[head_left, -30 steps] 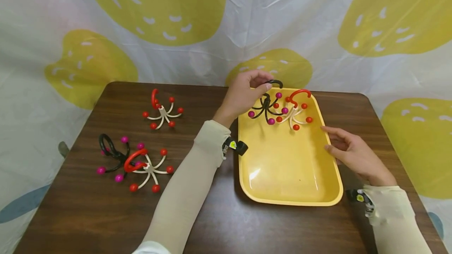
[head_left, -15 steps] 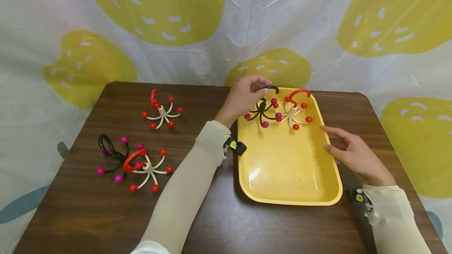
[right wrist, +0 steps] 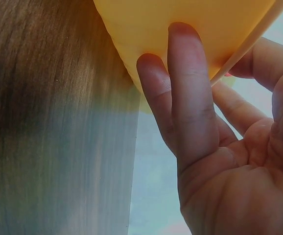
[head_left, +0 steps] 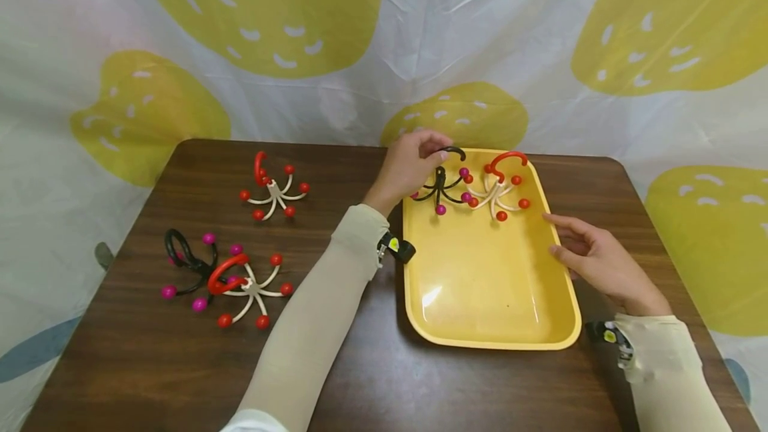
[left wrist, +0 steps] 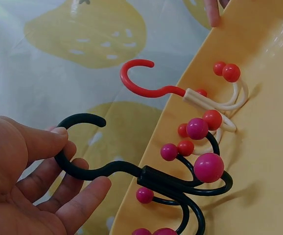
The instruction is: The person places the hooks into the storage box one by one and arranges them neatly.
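We see the left hand (head_left: 407, 165) pinch the top of the black hook (head_left: 441, 177), which is at the far end of the yellow tray (head_left: 474, 272), beside the red-and-white hook (head_left: 497, 189). The right hand (head_left: 607, 269), fingers apart, touches the tray's side.

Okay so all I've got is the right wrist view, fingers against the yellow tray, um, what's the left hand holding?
Observer: The left hand holds a black hook with magenta balls by its curved top.
Operator: Is anything else inside the tray?
Observer: Yes, a white hook with red balls and a red top is in its far end, to the right of the black one.
Operator: Any more outside it?
Observer: Three more, on the table to the tray's left: a second black hook, a nearer white hook and a farther white hook.
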